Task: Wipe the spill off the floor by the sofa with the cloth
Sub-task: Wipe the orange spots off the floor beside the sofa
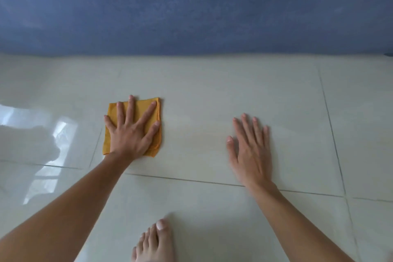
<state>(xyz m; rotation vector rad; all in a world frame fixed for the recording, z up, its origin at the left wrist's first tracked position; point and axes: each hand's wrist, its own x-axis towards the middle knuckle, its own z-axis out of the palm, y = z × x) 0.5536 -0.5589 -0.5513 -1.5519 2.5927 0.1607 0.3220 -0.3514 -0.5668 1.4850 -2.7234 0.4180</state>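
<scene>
We press left hand point(131, 134) flat, fingers spread, on cloth point(133, 126); right hand point(249, 151) flat on floor point(234, 95), holding nothing (faint smear between, wiping unfinished).

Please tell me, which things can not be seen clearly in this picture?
- Floor under the orange cloth: covered by cloth and left hand, head view.
- Spill: only a faint sheen right of the cloth; extent unclear.
- Right hand: slightly motion-blurred.
- Blue sofa: cut off by the top edge.
- Foot: cut off below.

left hand point(130, 134) on cloth point(136, 110); right hand point(248, 151) right; sofa point(191, 6) behind
</scene>
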